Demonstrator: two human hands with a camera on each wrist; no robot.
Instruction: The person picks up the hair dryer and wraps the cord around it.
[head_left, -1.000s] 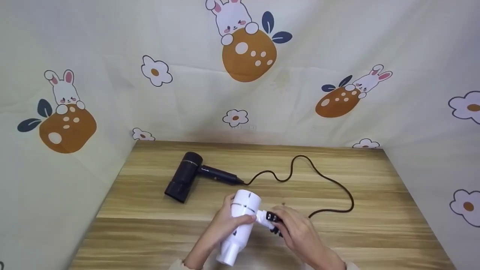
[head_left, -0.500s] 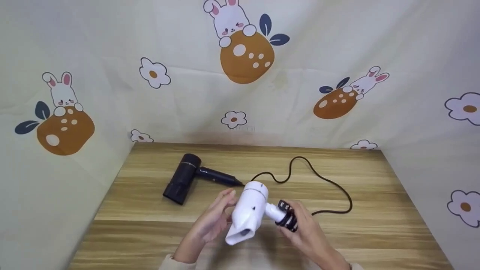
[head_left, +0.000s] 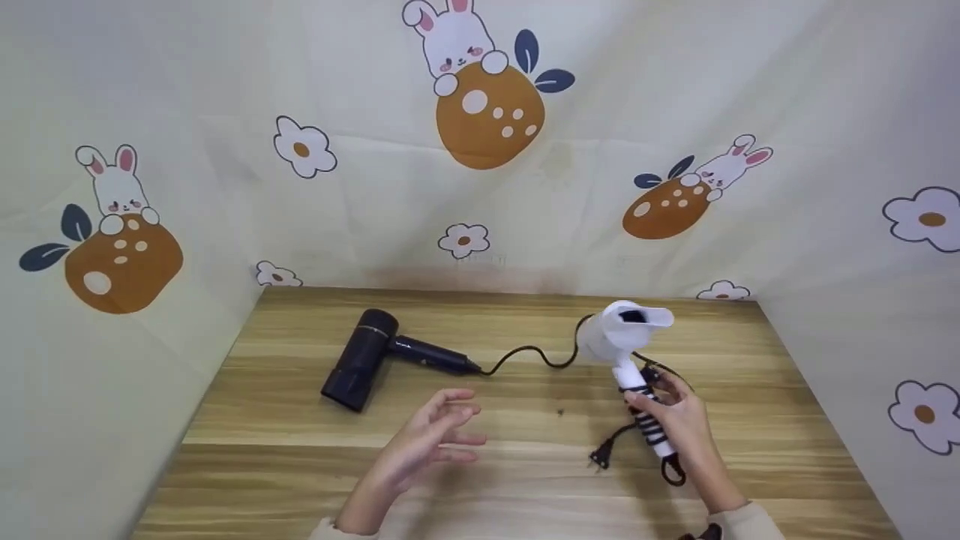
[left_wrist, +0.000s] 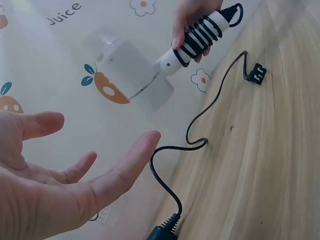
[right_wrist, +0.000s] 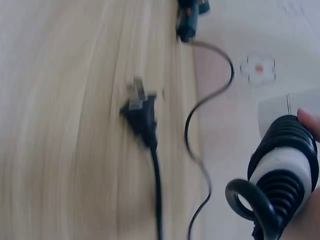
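Observation:
My right hand [head_left: 679, 420] grips a white hair dryer [head_left: 604, 337] by its handle, which has a black cord [left_wrist: 200, 37] wound round it in several turns. The dryer is raised over the right side of the table, its flattened nozzle [head_left: 649, 316] facing right. In the right wrist view, the handle's end with a black cord loop [right_wrist: 250, 200] shows large. My left hand [head_left: 424, 442] hovers over the front middle, holding nothing, its fingers spread. A black hair dryer [head_left: 360, 360] lies at the back left, its handle towards the right.
The black dryer's cord [head_left: 532, 349] winds right across the wood-grain table [head_left: 300, 465] and passes behind the white dryer. Its two-pin plug [head_left: 601, 454] lies left of the right hand. A printed cloth [head_left: 360, 210] with rabbits surrounds the table's back and sides.
The left hand has let go of the white dryer and spread its fingers. The right hand has carried the dryer right and away, turning its nozzle from the front up to the right.

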